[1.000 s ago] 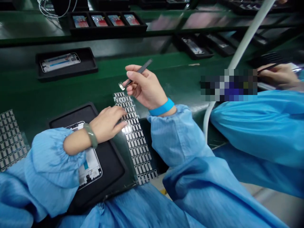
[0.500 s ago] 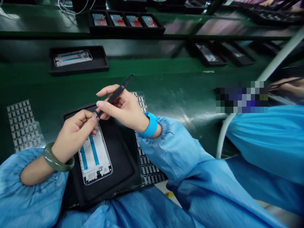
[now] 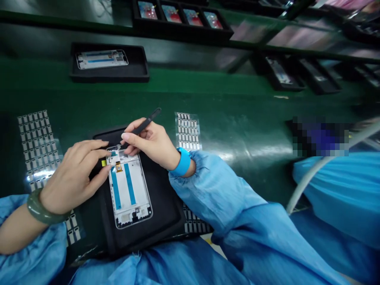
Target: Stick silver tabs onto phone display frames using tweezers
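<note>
Green desk [image 3: 243, 138], shiny in patches, dark shelving behind. White phone frame [image 3: 123, 189] lies flat in a black tray [image 3: 168, 223] at the near side, far end turned away from the person; two blue strips run along it, an orange flex piece [image 3: 119, 168] sits near the far end, and a yellow tab [image 3: 103, 162] juts out at the left edge.

Right hand [image 3: 150, 143] pinches black tweezers [image 3: 144, 125], their lower end at the far edge of the frame. Whether the tips grip anything is too small to tell. Left hand [image 3: 80, 170] is spread, fingers and thumb apart, tips at the frame's upper left edge; contact or slight gap, cannot say.

Change: a second ago the tweezers held a small metal piece over the right-hand sheet; half a second ago both hands met over the frame. Now the left has let go its pinch and opened out, baring the frame's far end. My reading: pick-up is over, fitting at the far end under way.

Outward: left sheet of small parts [image 3: 37, 136], right sheet of small parts [image 3: 187, 128] partly under the sleeve; farther back, another tray [image 3: 138, 72] with a second frame [image 3: 102, 59]. Co-worker's blue sleeve [image 3: 341, 174] off right.
</note>
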`<state>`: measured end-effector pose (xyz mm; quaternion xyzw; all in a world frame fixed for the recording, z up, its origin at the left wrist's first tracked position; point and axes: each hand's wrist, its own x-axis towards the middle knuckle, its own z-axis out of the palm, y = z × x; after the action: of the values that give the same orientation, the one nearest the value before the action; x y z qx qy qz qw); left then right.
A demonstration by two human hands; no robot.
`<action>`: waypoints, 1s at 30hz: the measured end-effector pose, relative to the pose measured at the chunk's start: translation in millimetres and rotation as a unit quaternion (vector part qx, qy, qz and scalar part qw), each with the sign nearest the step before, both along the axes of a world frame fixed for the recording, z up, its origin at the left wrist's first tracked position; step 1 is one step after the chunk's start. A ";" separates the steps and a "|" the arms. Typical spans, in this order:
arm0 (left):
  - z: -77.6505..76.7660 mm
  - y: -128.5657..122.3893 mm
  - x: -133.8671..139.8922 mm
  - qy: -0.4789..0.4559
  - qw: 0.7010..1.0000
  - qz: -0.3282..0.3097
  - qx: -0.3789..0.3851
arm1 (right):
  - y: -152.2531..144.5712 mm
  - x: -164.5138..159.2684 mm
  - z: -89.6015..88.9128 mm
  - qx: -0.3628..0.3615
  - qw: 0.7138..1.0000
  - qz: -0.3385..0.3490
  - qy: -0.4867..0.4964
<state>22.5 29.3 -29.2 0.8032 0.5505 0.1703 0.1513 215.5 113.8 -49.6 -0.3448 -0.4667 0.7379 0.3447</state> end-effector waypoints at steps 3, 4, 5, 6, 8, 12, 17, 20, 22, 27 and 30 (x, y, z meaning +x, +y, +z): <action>-14.0 0.0 -10.8 0.025 0.997 -0.066 0.013 | -2.1 -7.8 -6.7 -0.012 0.999 0.006 -0.030; -17.0 0.2 -12.6 0.028 0.997 -0.071 0.009 | -2.8 -9.0 -7.6 -0.011 0.999 0.005 -0.039; -19.0 0.4 -13.6 0.030 0.997 -0.072 0.006 | -3.4 -9.5 -8.1 -0.009 0.999 0.002 -0.047; -20.1 0.5 -13.9 0.031 0.997 -0.072 0.003 | -3.9 -9.5 -8.1 -0.006 0.999 -0.002 -0.052; -20.4 0.6 -13.4 0.030 0.997 -0.072 0.001 | -4.6 -8.6 -7.6 -0.002 0.998 -0.009 -0.062; -18.6 0.4 -11.5 0.028 0.997 -0.073 0.004 | -5.1 -6.6 -7.1 0.014 0.997 -0.006 -0.074; -17.2 0.3 -10.3 0.036 0.997 -0.070 0.004 | -5.4 -6.4 -8.6 0.033 0.997 -0.002 -0.075; -17.0 0.0 -9.7 0.034 0.997 -0.066 0.003 | -5.7 -6.6 -9.1 0.044 0.996 -0.004 -0.075; -17.0 -0.2 -9.5 0.032 0.997 -0.065 0.002 | -5.9 -6.6 -9.1 0.053 0.995 -0.004 -0.082; -16.5 -0.1 -9.3 0.030 0.998 -0.063 -0.003 | -6.5 -4.8 -11.1 0.105 0.988 0.013 -0.112; -16.8 0.1 -9.0 0.030 0.998 -0.064 -0.003 | -7.1 -3.5 -12.9 0.152 0.978 0.020 -0.140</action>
<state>13.5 29.4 -45.9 0.8408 0.5032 0.1344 0.1476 212.0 106.6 -62.6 -0.3787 -0.6240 0.6095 0.3094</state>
